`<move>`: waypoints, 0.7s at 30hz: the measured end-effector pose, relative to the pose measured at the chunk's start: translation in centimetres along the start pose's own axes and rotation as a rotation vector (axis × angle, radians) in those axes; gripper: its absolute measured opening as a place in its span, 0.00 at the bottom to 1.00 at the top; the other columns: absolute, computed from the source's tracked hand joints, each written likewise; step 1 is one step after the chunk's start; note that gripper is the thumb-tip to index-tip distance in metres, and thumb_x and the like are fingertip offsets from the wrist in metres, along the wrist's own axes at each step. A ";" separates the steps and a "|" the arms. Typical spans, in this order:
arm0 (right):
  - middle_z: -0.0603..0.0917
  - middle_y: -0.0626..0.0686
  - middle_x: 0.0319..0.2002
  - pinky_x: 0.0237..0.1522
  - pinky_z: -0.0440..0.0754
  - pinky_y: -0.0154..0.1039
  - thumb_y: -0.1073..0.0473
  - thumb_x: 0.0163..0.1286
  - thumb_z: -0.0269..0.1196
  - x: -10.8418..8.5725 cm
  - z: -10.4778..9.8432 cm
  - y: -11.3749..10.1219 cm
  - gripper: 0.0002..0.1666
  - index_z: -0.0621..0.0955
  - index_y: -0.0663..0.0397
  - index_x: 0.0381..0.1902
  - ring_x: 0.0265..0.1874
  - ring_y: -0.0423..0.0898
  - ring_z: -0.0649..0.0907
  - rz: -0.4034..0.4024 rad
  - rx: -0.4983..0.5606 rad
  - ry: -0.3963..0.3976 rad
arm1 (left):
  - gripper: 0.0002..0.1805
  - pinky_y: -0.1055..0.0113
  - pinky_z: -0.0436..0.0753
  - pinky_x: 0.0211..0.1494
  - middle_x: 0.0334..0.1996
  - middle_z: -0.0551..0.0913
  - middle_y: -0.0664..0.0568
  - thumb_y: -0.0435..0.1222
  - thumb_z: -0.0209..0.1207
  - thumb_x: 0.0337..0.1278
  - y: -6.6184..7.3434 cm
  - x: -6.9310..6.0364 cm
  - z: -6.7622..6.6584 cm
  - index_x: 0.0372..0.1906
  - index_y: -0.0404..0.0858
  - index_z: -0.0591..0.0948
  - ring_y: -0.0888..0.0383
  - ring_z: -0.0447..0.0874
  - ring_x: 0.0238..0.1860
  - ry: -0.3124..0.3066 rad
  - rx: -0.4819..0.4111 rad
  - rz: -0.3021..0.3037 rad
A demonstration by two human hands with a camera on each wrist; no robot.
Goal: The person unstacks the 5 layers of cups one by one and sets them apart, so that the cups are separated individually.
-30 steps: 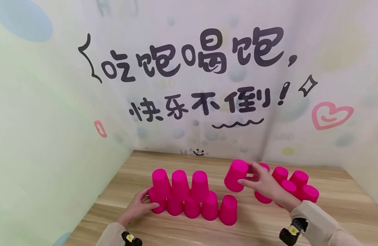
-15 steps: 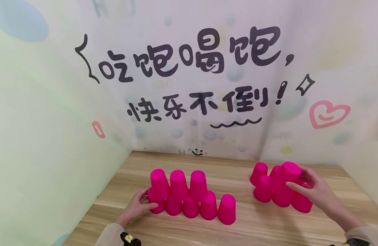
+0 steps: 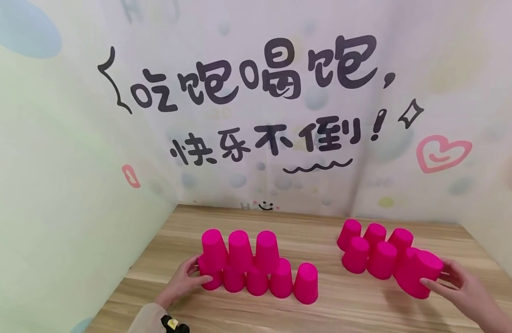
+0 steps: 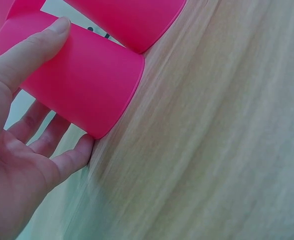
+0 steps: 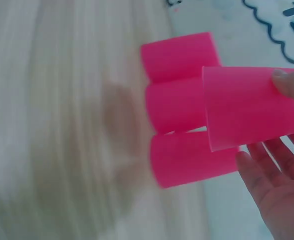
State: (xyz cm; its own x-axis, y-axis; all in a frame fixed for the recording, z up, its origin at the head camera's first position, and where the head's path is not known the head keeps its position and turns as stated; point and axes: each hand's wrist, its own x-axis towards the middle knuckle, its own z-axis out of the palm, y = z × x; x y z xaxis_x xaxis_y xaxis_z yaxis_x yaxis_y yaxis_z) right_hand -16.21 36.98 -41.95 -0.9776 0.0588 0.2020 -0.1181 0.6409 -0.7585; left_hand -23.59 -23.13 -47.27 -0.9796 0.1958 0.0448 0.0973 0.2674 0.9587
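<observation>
Pink plastic cups stand upside down on the wooden table. On the left, a lower row (image 3: 257, 283) of several cups bears three cups (image 3: 239, 249) on top. My left hand (image 3: 183, 282) holds the leftmost lower cup (image 4: 82, 75), thumb on its near side and fingers behind it. At the right, my right hand (image 3: 468, 286) grips another upside-down pink cup (image 3: 428, 273) by its side, raised off the table. It partly hides a cup behind it. In the right wrist view that held cup (image 5: 251, 107) is nearest, with three standing cups (image 5: 179, 105) beyond.
Two rows of pink cups (image 3: 374, 236) stand at the back right, beside the held cup. The wooden table (image 3: 281, 319) ends at a printed backdrop (image 3: 239, 185) with black lettering. A pale wall (image 3: 72, 208) rises along the left side.
My right hand has carried its cup from near the left stack rightward, past the right group, to that group's near right end. The left hand has stayed at the leftmost lower cup.
</observation>
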 end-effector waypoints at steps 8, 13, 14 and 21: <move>0.74 0.68 0.44 0.29 0.81 0.37 0.56 0.58 0.62 -0.6 0.5 1.8 0.37 0.60 0.76 0.55 0.36 0.54 0.79 0.094 -0.105 -0.077 | 0.35 0.59 0.74 0.50 0.52 0.70 0.37 0.31 0.65 0.43 0.4 -0.1 0.2 0.58 0.28 0.64 0.42 0.70 0.52 0.005 0.001 -0.006; 0.68 0.77 0.48 0.31 0.81 0.38 0.52 0.58 0.62 -1.0 0.7 3.2 0.41 0.58 0.78 0.55 0.40 0.63 0.76 0.171 -0.119 -0.114 | 0.35 0.57 0.74 0.50 0.53 0.70 0.37 0.31 0.65 0.43 0.5 -0.1 0.2 0.58 0.28 0.64 0.42 0.69 0.52 -0.003 -0.011 -0.001; 0.69 0.76 0.48 0.31 0.80 0.37 0.52 0.58 0.62 -1.1 0.8 3.5 0.41 0.58 0.78 0.55 0.39 0.59 0.78 0.177 -0.120 -0.111 | 0.35 0.57 0.74 0.50 0.53 0.70 0.37 0.31 0.65 0.43 0.5 -0.1 0.2 0.58 0.28 0.64 0.42 0.69 0.52 -0.005 -0.009 0.000; 0.66 0.76 0.50 0.34 0.80 0.42 0.44 0.56 0.61 -1.1 0.8 4.9 0.48 0.56 0.75 0.57 0.43 0.66 0.74 0.257 -0.108 -0.117 | 0.34 0.62 0.75 0.48 0.51 0.71 0.38 0.32 0.65 0.42 0.2 -0.1 0.1 0.57 0.29 0.65 0.44 0.71 0.51 0.009 -0.002 -0.001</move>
State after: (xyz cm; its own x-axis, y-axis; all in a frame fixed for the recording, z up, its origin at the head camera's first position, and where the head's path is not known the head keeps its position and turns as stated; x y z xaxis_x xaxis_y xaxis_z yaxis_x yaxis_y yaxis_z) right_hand -15.87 39.38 -46.37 -0.9873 0.1448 -0.0657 0.1487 0.6944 -0.7041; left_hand -23.47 -22.97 -47.07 -0.9812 0.1874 0.0465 0.0962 0.2656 0.9593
